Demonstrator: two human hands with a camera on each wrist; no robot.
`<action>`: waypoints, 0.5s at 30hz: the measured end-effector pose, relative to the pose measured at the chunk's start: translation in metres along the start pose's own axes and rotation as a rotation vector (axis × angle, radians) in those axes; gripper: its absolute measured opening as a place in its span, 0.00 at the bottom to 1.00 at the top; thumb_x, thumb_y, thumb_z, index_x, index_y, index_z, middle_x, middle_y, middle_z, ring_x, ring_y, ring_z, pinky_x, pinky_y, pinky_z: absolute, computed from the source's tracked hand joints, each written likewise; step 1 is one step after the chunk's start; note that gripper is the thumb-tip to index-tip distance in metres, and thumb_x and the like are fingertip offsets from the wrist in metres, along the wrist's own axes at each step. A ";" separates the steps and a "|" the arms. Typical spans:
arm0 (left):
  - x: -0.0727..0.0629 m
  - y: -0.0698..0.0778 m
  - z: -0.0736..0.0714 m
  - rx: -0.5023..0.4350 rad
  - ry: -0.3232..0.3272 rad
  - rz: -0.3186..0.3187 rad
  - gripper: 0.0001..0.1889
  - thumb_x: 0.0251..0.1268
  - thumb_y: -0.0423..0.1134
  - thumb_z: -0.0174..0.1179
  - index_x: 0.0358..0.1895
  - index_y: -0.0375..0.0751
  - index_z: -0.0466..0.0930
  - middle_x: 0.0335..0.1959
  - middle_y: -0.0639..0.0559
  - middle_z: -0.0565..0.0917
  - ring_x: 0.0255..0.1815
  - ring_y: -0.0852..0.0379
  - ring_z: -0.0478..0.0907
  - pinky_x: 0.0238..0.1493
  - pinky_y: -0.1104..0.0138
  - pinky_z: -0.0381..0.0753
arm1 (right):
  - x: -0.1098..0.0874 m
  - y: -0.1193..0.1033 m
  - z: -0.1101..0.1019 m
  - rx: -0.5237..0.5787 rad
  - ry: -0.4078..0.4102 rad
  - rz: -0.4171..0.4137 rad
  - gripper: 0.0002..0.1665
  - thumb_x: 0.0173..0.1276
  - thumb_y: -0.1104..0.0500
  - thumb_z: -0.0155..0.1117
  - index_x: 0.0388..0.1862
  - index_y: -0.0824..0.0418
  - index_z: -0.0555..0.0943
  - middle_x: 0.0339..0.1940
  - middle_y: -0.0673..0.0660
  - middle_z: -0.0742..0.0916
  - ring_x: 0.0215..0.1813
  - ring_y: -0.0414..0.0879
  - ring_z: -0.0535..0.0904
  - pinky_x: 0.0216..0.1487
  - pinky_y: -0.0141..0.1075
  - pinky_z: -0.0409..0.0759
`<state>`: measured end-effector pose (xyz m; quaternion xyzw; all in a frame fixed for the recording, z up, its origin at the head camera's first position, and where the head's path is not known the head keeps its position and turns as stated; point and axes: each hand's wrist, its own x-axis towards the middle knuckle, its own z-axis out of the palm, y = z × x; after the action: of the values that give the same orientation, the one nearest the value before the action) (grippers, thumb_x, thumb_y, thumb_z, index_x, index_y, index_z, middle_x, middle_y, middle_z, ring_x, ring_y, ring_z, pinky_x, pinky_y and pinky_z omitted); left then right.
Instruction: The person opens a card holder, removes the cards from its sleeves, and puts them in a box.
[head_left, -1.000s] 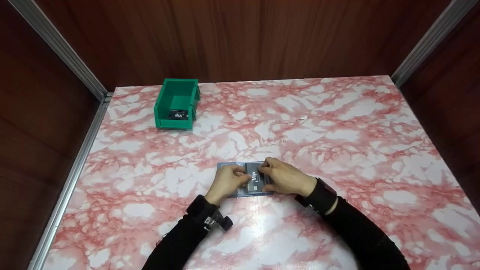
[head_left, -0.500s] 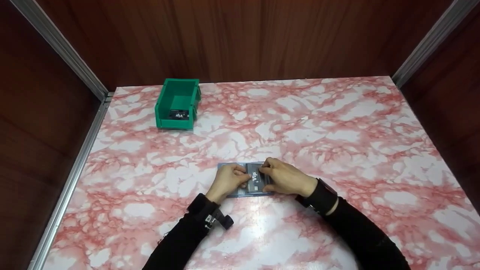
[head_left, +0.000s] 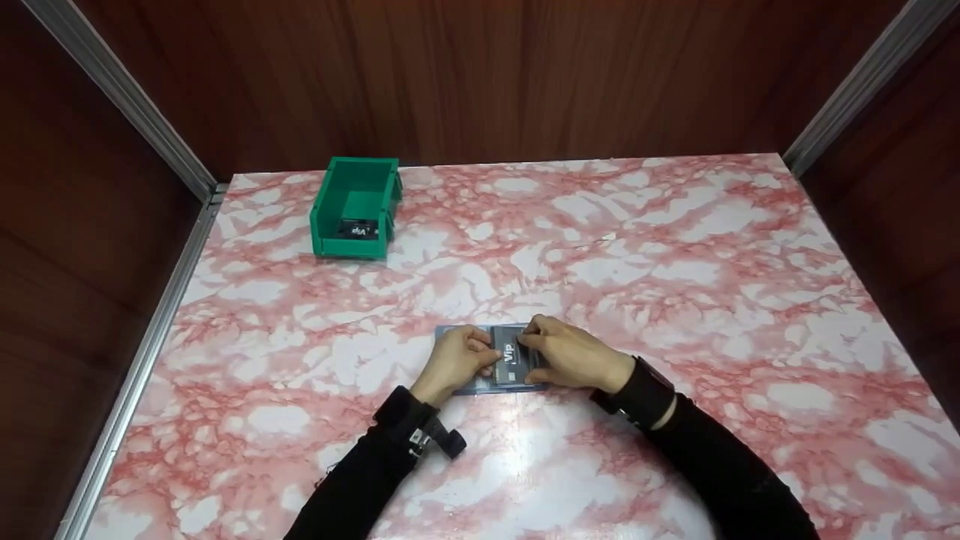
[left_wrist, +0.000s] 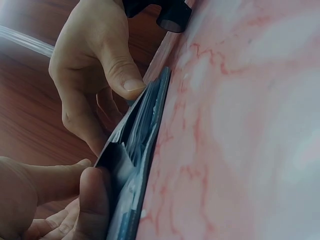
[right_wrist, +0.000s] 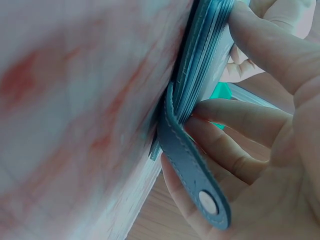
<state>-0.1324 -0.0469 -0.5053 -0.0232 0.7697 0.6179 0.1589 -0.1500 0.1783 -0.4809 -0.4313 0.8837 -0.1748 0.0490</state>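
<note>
A blue-grey card holder (head_left: pixel 466 391) lies spread on the table in the head view, with a stack of clear sleeves (right_wrist: pixel 207 65) showing edge-on in the right wrist view. A black card (head_left: pixel 507 369) printed "Vip" lies on its right half. My left hand (head_left: pixel 455 361) pinches the card's left edge between thumb and finger. My right hand (head_left: pixel 577 357) grips the right side of the holder, its thumb and fingertips at the sleeve edges. The holder's strap (right_wrist: pixel 190 160) with a round metal snap (right_wrist: pixel 207 202) sticks out by the right palm.
A green bin (head_left: pixel 349 248) stands at the back left of the table, with a black "Vip" card (head_left: pixel 358 229) inside near its front. Wooden panels (head_left: pixel 525 75) enclose the pink marbled table (head_left: pixel 675 247) at the back and sides.
</note>
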 end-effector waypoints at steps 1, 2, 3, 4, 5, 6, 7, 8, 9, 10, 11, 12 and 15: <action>0.000 0.000 0.000 -0.005 0.001 -0.001 0.10 0.67 0.24 0.69 0.47 0.27 0.78 0.26 0.52 0.82 0.21 0.63 0.78 0.25 0.74 0.81 | 0.000 0.000 0.000 0.004 -0.004 0.006 0.34 0.64 0.54 0.82 0.61 0.75 0.83 0.48 0.62 0.82 0.44 0.51 0.80 0.47 0.44 0.84; 0.000 -0.001 0.000 -0.009 0.001 -0.002 0.10 0.67 0.24 0.69 0.46 0.27 0.78 0.26 0.52 0.81 0.21 0.63 0.78 0.25 0.74 0.81 | 0.000 0.000 0.000 0.005 -0.005 0.009 0.35 0.64 0.54 0.82 0.62 0.75 0.83 0.48 0.62 0.82 0.44 0.51 0.80 0.46 0.44 0.84; 0.001 -0.001 0.000 -0.014 0.001 -0.002 0.10 0.67 0.24 0.69 0.46 0.27 0.78 0.26 0.52 0.81 0.21 0.63 0.78 0.25 0.74 0.81 | 0.000 0.000 0.000 0.005 -0.005 0.013 0.35 0.64 0.54 0.82 0.62 0.75 0.83 0.49 0.62 0.82 0.44 0.51 0.80 0.46 0.45 0.84; 0.001 -0.001 0.000 -0.019 -0.001 -0.004 0.10 0.67 0.24 0.69 0.46 0.28 0.78 0.26 0.53 0.81 0.21 0.63 0.78 0.25 0.74 0.81 | 0.001 0.000 0.000 0.006 -0.007 0.016 0.35 0.64 0.54 0.82 0.62 0.74 0.83 0.49 0.62 0.82 0.44 0.51 0.80 0.46 0.45 0.85; 0.001 -0.001 -0.001 -0.022 -0.002 -0.005 0.10 0.67 0.24 0.69 0.46 0.28 0.78 0.25 0.52 0.81 0.21 0.63 0.78 0.25 0.74 0.81 | 0.001 0.000 0.000 0.004 -0.006 0.017 0.35 0.64 0.54 0.82 0.62 0.74 0.83 0.49 0.62 0.82 0.44 0.51 0.81 0.46 0.45 0.85; 0.001 -0.001 -0.001 -0.028 -0.003 -0.008 0.10 0.67 0.24 0.69 0.46 0.28 0.78 0.25 0.52 0.81 0.21 0.63 0.78 0.26 0.74 0.81 | 0.001 0.000 0.000 0.005 -0.007 0.018 0.35 0.64 0.54 0.82 0.62 0.74 0.83 0.49 0.62 0.82 0.44 0.51 0.81 0.46 0.45 0.85; 0.001 -0.001 -0.001 -0.031 -0.005 -0.009 0.10 0.67 0.23 0.69 0.46 0.27 0.78 0.25 0.52 0.81 0.21 0.63 0.78 0.26 0.74 0.81 | 0.001 0.001 0.000 0.003 -0.006 0.017 0.35 0.64 0.54 0.83 0.62 0.74 0.83 0.49 0.62 0.82 0.44 0.52 0.81 0.46 0.45 0.85; 0.001 -0.001 -0.001 -0.031 -0.006 -0.008 0.10 0.67 0.23 0.69 0.46 0.27 0.78 0.25 0.52 0.81 0.21 0.63 0.79 0.26 0.74 0.82 | 0.001 0.001 0.000 0.001 -0.005 0.015 0.35 0.64 0.54 0.83 0.62 0.74 0.83 0.49 0.62 0.82 0.44 0.52 0.81 0.46 0.45 0.85; 0.001 -0.001 -0.001 -0.031 -0.007 -0.009 0.10 0.67 0.23 0.69 0.46 0.27 0.78 0.26 0.52 0.81 0.21 0.63 0.79 0.26 0.74 0.82 | 0.001 0.001 0.000 -0.002 -0.003 0.013 0.35 0.64 0.54 0.83 0.62 0.74 0.83 0.49 0.62 0.82 0.44 0.51 0.81 0.45 0.45 0.85; 0.001 -0.001 -0.001 -0.033 -0.006 -0.011 0.10 0.67 0.23 0.68 0.46 0.27 0.78 0.26 0.52 0.81 0.21 0.63 0.79 0.26 0.74 0.82 | 0.001 0.001 0.000 -0.003 0.000 0.009 0.35 0.64 0.53 0.83 0.62 0.74 0.83 0.49 0.62 0.82 0.44 0.51 0.81 0.45 0.44 0.85; 0.001 -0.001 -0.001 -0.033 -0.007 -0.008 0.10 0.67 0.23 0.68 0.46 0.27 0.78 0.26 0.52 0.81 0.21 0.63 0.79 0.26 0.74 0.82 | 0.001 0.001 0.000 -0.004 0.001 0.008 0.35 0.64 0.53 0.83 0.61 0.74 0.84 0.48 0.62 0.82 0.44 0.51 0.81 0.45 0.44 0.85; 0.001 -0.001 -0.001 -0.034 -0.008 -0.008 0.10 0.68 0.23 0.68 0.46 0.27 0.78 0.26 0.52 0.81 0.21 0.63 0.78 0.26 0.74 0.82 | 0.001 0.001 0.000 -0.002 0.000 0.010 0.35 0.63 0.53 0.83 0.61 0.74 0.84 0.48 0.62 0.82 0.44 0.51 0.81 0.45 0.44 0.85; 0.001 -0.001 -0.002 -0.038 -0.009 -0.007 0.10 0.68 0.23 0.68 0.46 0.27 0.78 0.27 0.51 0.80 0.22 0.63 0.78 0.27 0.75 0.82 | 0.000 0.000 0.000 -0.001 0.003 0.011 0.35 0.63 0.54 0.83 0.61 0.74 0.84 0.48 0.61 0.82 0.44 0.51 0.81 0.45 0.44 0.85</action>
<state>-0.1334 -0.0487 -0.5062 -0.0262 0.7571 0.6319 0.1638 -0.1502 0.1786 -0.4810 -0.4263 0.8863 -0.1745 0.0484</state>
